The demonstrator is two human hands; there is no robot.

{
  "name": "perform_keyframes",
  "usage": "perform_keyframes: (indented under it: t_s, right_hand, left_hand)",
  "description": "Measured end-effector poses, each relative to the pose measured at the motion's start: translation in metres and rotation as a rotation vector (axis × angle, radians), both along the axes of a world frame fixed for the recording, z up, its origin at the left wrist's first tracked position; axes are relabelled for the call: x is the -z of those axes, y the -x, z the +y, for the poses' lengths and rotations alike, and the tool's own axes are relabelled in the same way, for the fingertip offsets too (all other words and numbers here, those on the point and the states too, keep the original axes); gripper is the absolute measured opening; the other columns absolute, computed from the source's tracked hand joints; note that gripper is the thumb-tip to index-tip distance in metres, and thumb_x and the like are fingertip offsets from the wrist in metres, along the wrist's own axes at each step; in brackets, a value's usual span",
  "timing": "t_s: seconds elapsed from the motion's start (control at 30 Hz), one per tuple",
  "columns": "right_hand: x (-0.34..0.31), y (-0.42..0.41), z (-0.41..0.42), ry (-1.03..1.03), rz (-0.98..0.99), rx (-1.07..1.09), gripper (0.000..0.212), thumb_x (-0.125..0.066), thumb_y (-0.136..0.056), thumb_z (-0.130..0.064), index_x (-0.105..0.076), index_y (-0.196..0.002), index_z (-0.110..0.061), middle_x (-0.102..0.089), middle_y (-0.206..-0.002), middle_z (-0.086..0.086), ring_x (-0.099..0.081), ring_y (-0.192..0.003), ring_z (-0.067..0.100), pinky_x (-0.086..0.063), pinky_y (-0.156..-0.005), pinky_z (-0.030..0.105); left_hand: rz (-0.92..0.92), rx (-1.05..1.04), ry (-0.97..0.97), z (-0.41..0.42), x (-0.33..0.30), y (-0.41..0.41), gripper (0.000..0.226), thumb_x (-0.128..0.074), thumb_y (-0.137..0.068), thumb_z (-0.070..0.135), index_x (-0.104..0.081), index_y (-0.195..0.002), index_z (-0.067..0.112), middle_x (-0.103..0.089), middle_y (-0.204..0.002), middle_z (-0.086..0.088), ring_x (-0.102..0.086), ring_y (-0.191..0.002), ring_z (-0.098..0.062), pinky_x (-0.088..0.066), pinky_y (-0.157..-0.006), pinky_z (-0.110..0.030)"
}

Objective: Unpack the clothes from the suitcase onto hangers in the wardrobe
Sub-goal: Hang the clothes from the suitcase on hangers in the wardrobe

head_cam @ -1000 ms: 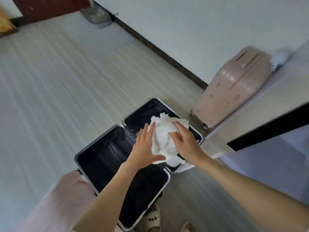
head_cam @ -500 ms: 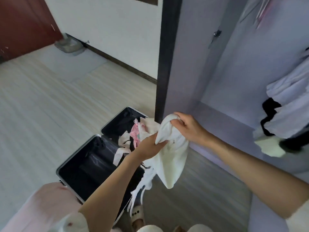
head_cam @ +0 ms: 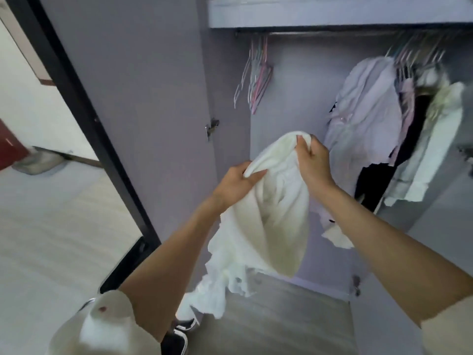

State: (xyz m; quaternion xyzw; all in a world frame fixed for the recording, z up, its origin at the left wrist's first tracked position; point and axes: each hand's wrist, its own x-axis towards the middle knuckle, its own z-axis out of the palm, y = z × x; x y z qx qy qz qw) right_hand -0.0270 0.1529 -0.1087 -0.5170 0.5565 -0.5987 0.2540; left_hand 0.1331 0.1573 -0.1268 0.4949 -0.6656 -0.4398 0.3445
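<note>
A white ruffled garment (head_cam: 273, 216) hangs in the air in front of the open lilac wardrobe (head_cam: 294, 103). My left hand (head_cam: 236, 183) grips its upper left edge, and my right hand (head_cam: 313, 162) pinches its top a little higher. Several empty pastel hangers (head_cam: 257, 75) dangle from the rail at the wardrobe's left end. Only a dark corner of the black suitcase (head_cam: 176, 342) shows at the bottom, under my left arm.
Clothes on hangers (head_cam: 378, 119) fill the right side of the rail, white, lilac and black. The open wardrobe door (head_cam: 133, 98) with its black edge stands at my left. A shelf (head_cam: 332, 11) runs above the rail. Pale wood floor (head_cam: 51, 239) lies at left.
I have lifted the white garment out of the suitcase and up to the wardrobe. My view rose from the floor to the rail and hangers.
</note>
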Motion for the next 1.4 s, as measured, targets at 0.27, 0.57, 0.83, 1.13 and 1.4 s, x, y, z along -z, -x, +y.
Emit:
perform_keyframes:
  t_s: [0.27, 0.57, 0.83, 1.13, 1.4]
  right_hand:
    - [-0.028, 0.055, -0.037, -0.197, 0.235, -0.243, 0.022, -0.063, -0.086, -0.016, -0.051, -0.105, -0.016, -0.057, -0.091, -0.009, -0.056, -0.082, 0.006, -0.045, -0.073, 0.017]
    - [-0.032, 0.052, -0.14, -0.287, 0.647, -0.02, 0.024, -0.058, -0.088, -0.018, -0.049, -0.066, -0.021, -0.057, -0.082, 0.001, -0.051, -0.079, 0.016, -0.029, -0.057, 0.028]
    - [-0.005, 0.039, -0.228, -0.758, 0.348, -0.408, 0.03, -0.051, -0.089, -0.007, -0.056, -0.118, -0.007, -0.058, -0.105, 0.003, -0.055, -0.099, 0.016, -0.047, -0.086, 0.028]
    - [0.001, 0.001, -0.329, -0.5, -0.149, -0.108, 0.023, -0.049, -0.093, -0.01, -0.056, -0.114, -0.004, -0.048, -0.096, 0.009, -0.045, -0.069, 0.012, -0.045, -0.068, 0.03]
    - [0.015, -0.017, -0.378, -0.498, -0.109, -0.134, 0.018, -0.05, -0.092, -0.014, -0.053, -0.076, -0.018, -0.052, -0.064, 0.002, -0.044, -0.036, 0.003, -0.029, -0.042, 0.016]
  left_hand:
    - [0.233, -0.261, 0.068, -0.076, -0.076, 0.037, 0.01, -0.042, -0.093, 0.012, -0.051, -0.098, 0.014, -0.047, -0.072, 0.001, -0.042, -0.06, -0.013, -0.036, -0.056, -0.025]
    - [-0.097, -0.292, 0.279, -0.189, -0.073, 0.015, 0.006, -0.05, -0.088, 0.011, -0.053, -0.093, 0.014, -0.056, -0.084, 0.0, -0.052, -0.082, -0.023, -0.039, -0.072, -0.027]
    - [-0.291, -0.274, 0.147, -0.267, -0.045, -0.007, 0.021, -0.054, -0.083, 0.007, -0.063, -0.102, 0.012, -0.066, -0.104, -0.014, -0.059, -0.103, -0.031, -0.043, -0.077, -0.028]
    - [-0.403, -0.378, 0.286, -0.31, -0.041, -0.008, 0.03, -0.051, -0.081, 0.003, -0.056, -0.11, 0.009, -0.06, -0.114, -0.018, -0.055, -0.107, -0.038, -0.043, -0.086, -0.034]
    - [-0.395, -0.431, 0.26, -0.323, -0.038, -0.016, 0.03, -0.052, -0.081, 0.004, -0.058, -0.11, 0.008, -0.062, -0.112, -0.018, -0.056, -0.107, -0.036, -0.044, -0.088, -0.034]
